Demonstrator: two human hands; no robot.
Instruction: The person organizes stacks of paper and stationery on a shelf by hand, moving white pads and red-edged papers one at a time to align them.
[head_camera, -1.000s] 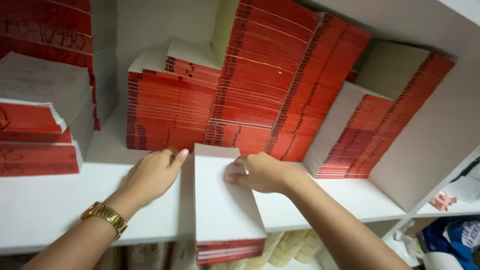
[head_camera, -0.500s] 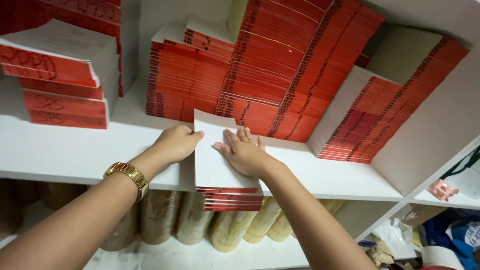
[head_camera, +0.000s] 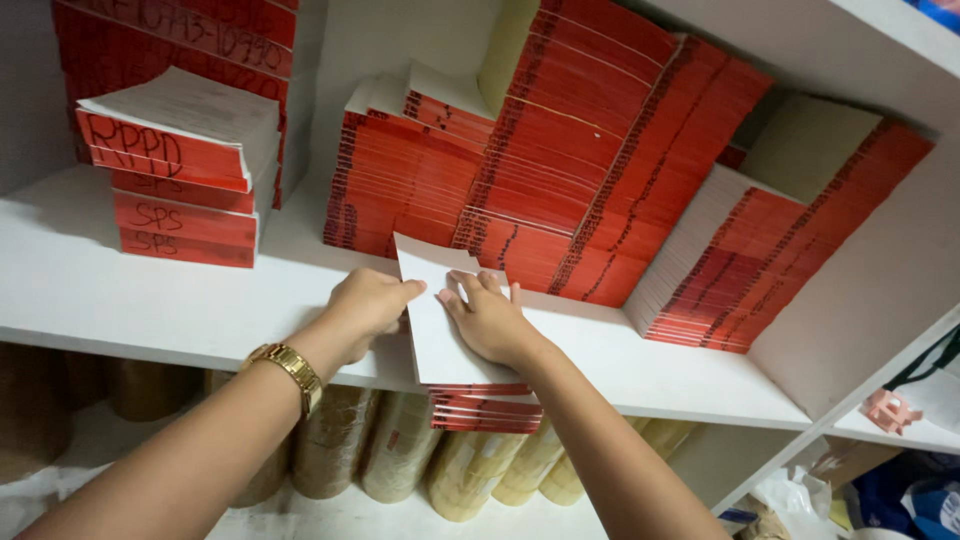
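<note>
Lying flat on the white shelf (head_camera: 120, 290), a small stack of red-edged booklets (head_camera: 445, 330) with a white top face sits just in front of the tall red stacks, its near end overhanging the shelf's front lip. Left hand (head_camera: 368, 305): curled against the stack's left edge, fingers folded in, thumb on the top sheet near the far corner; gripping that edge, narrow. Gold wristwatch (head_camera: 288, 370) on the left wrist. Right hand (head_camera: 488, 320): palm down on the white top face, fingers spread and flat; pressing, not closed around anything.

Behind: leaning rows of red booklets (head_camera: 560, 150) fill the back of the shelf, tilted to the right; a lower row (head_camera: 740, 270) leans against the right wall. Left side of shelf: a separate pile of red-edged pads (head_camera: 185, 170), handwriting on the edges.

Below the shelf: upright rolls of brown packing tape (head_camera: 400, 450) side by side. Far right, lower ledge: a small pink clip (head_camera: 888, 410).
</note>
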